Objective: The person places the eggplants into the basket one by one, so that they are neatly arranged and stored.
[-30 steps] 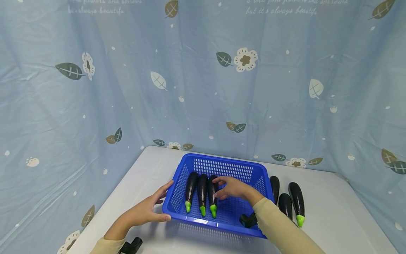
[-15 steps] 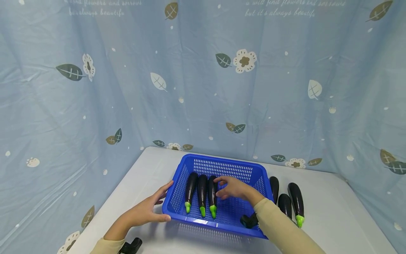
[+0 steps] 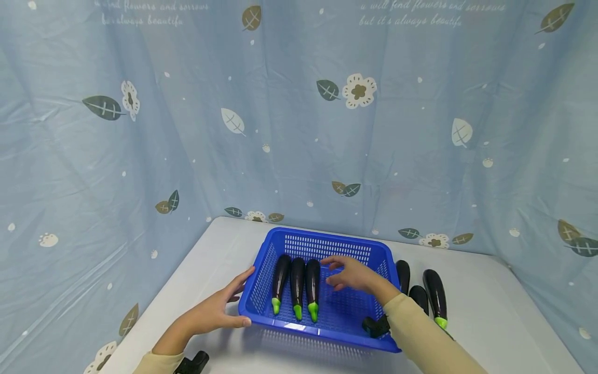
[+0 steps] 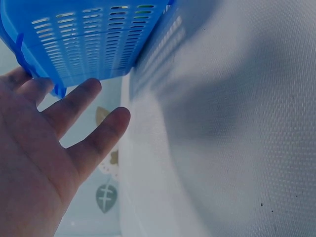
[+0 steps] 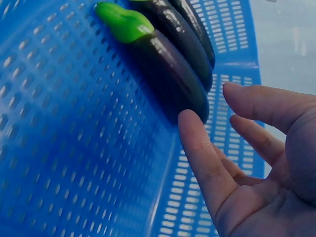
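Three dark eggplants with green stem ends lie side by side in the blue plastic basket (image 3: 322,332), toward its left: a left eggplant (image 3: 281,278), a middle eggplant (image 3: 297,283) and a right eggplant (image 3: 312,280). Over the basket, just right of that row, my right hand (image 3: 352,274) holds nothing; its fingers are spread in the right wrist view, near the closest eggplant (image 5: 168,74). My left hand (image 3: 212,311) touches the basket's left rim with fingers and thumb extended. In the left wrist view its fingers (image 4: 98,143) spread beside the perforated basket wall (image 4: 94,44).
On the white table (image 3: 490,311), right of the basket, lie three more eggplants, among them a far eggplant (image 3: 403,274) and an outer eggplant (image 3: 435,293), partly hidden by the right sleeve (image 3: 427,332). A blue patterned curtain (image 3: 289,130) hangs behind and at the sides.
My right hand has drawn away to the right from the right-hand eggplant in the basket, which stays in the row. The left hand keeps its place at the rim.
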Demonstrator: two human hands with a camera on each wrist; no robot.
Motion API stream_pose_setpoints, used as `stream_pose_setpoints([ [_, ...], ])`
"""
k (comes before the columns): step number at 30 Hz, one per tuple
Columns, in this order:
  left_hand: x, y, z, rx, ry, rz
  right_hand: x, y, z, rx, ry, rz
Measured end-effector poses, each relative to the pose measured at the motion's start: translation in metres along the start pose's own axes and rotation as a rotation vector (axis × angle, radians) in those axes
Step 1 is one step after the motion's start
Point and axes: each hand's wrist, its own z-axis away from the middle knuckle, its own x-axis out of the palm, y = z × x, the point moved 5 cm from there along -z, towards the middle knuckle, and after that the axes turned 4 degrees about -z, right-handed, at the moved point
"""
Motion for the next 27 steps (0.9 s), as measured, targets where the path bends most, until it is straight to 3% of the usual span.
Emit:
stream_pose_setpoints([
  [27,0.001,0.000,-0.001,0.000,-0.003,0.022,-0.042,0.007,0.015,-0.040,0.146,0.014],
])
